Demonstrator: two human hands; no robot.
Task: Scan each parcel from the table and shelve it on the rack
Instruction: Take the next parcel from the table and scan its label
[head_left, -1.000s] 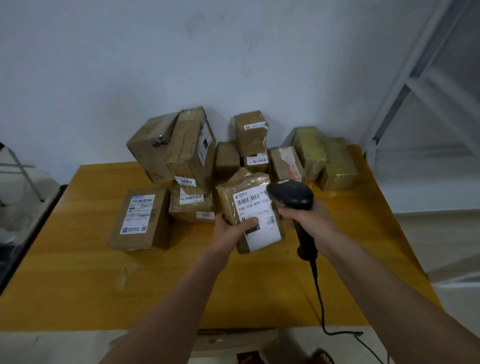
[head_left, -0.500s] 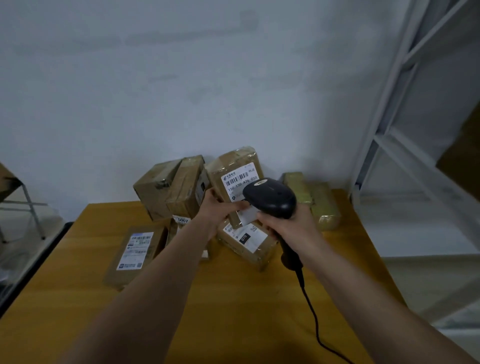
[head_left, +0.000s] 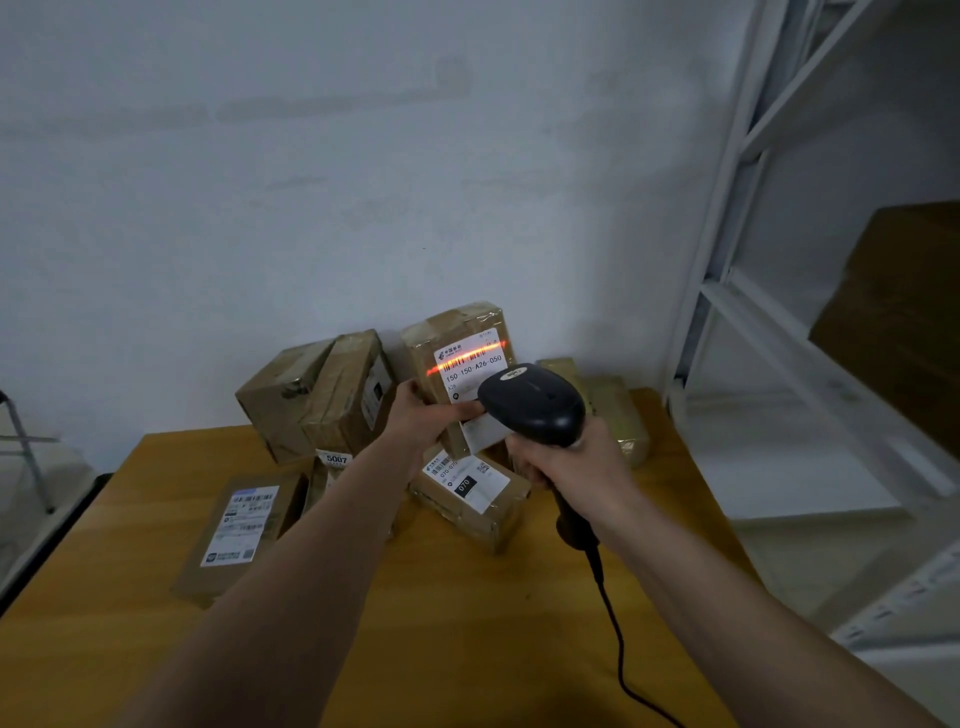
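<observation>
Brown cardboard pinched at its lower left edge by the left hand (head_left: 422, 415), thumb across the face, fingers curled round behind: held parcel (head_left: 460, 364) raised upright, clear of the table (head_left: 467, 623), label toward the head camera. Right hand (head_left: 571, 462) wrapped tight round the handle of the black scanner (head_left: 532, 402), nose aimed up toward twelve o'clock. Red beam (head_left: 465, 356) lying across the barcode, slightly tilted, spilling past the label's left edge onto bare cardboard.

To scan well, probably: hold steady, keep the line spanning every bar, keep the thumb off the print, keep the wrist from rolling. Then carry over to the rack (head_left: 779, 338), out at three o'clock.

Counting now. One parcel in hand. On the table: flat box (head_left: 241, 525) at eight o'clock, labelled 070 box (head_left: 470, 493) just below the hands, two tall boxes leaning together (head_left: 322, 395) at ten o'clock, a box marked 5007 (head_left: 335, 460) peeping under them, taped yellowish parcels (head_left: 618, 415) at two o'clock, number hard to tell behind the scanner. One scanner, one trailing cable (head_left: 615, 634). One dark box (head_left: 904, 322) already on the rack.
</observation>
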